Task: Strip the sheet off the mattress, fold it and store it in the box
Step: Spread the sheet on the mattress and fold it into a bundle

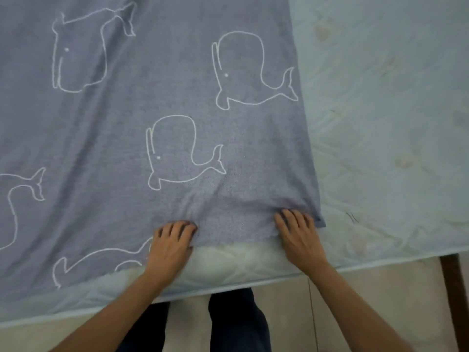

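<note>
Fingers first: the left hand's fingers point(177, 228) are curled down into the cloth, bunching it, and the right hand's fingers point(291, 217) are curled the same way, so both are grasping the near edge of the sheet point(152, 97). The left hand point(172, 241) sits just below centre frame. The right hand point(300, 236) is a little to its right, close to the sheet's near right corner, and creases fan out from both grips. The sheet is blue-grey with white whale outlines. It lies spread flat over the mattress point(393, 123), filling the left and centre of the frame and running off the top and left edges. The right thumb is tucked out of sight, so how deep that grip goes is hard to make out. Pale mattress shows bare down the right side and in a strip between the hands along the near edge. Faint blotches mark it, too soft to identify. At the bottom, both forearms come up over dark trouser legs point(236, 323) and a light tiled floor point(368, 306). A dark brown bed leg point(454, 288) is cut off at lower right.
</note>
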